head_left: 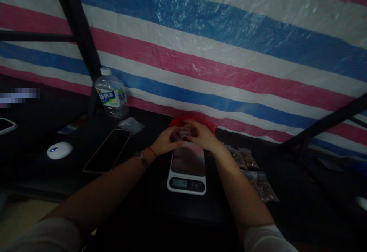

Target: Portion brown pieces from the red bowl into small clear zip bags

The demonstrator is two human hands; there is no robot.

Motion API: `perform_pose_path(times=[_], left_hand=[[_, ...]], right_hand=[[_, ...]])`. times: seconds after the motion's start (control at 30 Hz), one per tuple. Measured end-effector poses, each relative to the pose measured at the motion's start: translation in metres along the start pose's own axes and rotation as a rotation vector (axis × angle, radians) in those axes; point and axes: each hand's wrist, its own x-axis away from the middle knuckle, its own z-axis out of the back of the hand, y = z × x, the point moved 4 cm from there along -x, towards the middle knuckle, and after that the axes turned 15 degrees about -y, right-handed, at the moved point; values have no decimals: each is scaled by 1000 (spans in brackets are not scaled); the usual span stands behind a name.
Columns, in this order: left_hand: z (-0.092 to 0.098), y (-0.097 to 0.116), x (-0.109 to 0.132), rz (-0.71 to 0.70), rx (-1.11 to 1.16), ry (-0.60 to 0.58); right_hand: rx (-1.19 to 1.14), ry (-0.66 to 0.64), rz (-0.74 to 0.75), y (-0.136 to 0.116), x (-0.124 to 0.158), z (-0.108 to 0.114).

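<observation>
My left hand [166, 141] and my right hand [202, 135] meet above the far end of a white kitchen scale [187, 168]. Together they pinch a small clear plastic bag [183, 132] between their fingertips. What is inside the bag is too dim to make out. Just behind the hands sits a red container [192, 121], mostly hidden by them. The scale's steel platform is bare and its display faces me.
A dark table carries a phone [107, 150] lying face up, a water bottle [111, 95], a white oval device [59, 150] and an empty clear bag [131, 124]. Several filled small bags [254, 169] lie right of the scale. A striped tarp [218, 41] hangs behind.
</observation>
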Motion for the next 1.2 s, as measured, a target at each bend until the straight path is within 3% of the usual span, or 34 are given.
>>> perform_pose_path(times=[0.17, 0.27, 0.4, 0.5, 0.6, 0.7, 0.8, 0.9, 0.97, 1.0, 1.07, 1.2], left_hand=[[4, -1, -1, 25, 28, 76], [11, -5, 0, 72, 39, 191], [18, -11, 2, 105, 26, 283], [21, -15, 2, 121, 33, 307], [21, -16, 3, 134, 43, 315], [20, -13, 2, 114, 32, 239], [23, -10, 3, 69, -49, 112], [28, -10, 4, 29, -135, -114], [31, -11, 6, 29, -162, -290], [33, -12, 7, 33, -175, -354], [35, -13, 9, 41, -190, -427], [32, -18, 10, 41, -120, -451]], right_hand=[[245, 61, -33, -1, 7, 13], [273, -111, -106, 1, 11, 14], [287, -360, -198, 7, 13, 0], [328, -460, -258, 11, 12, -14], [318, -480, -272, 10, 12, -16], [223, -350, -228, 5, 16, 4], [207, -108, -227, 3, 26, 37], [363, 209, -255, 6, 39, 70], [463, 329, -274, 10, 45, 82], [484, 321, -288, 14, 46, 83], [457, 183, -332, 25, 44, 78], [331, -54, -451, 50, 37, 58]])
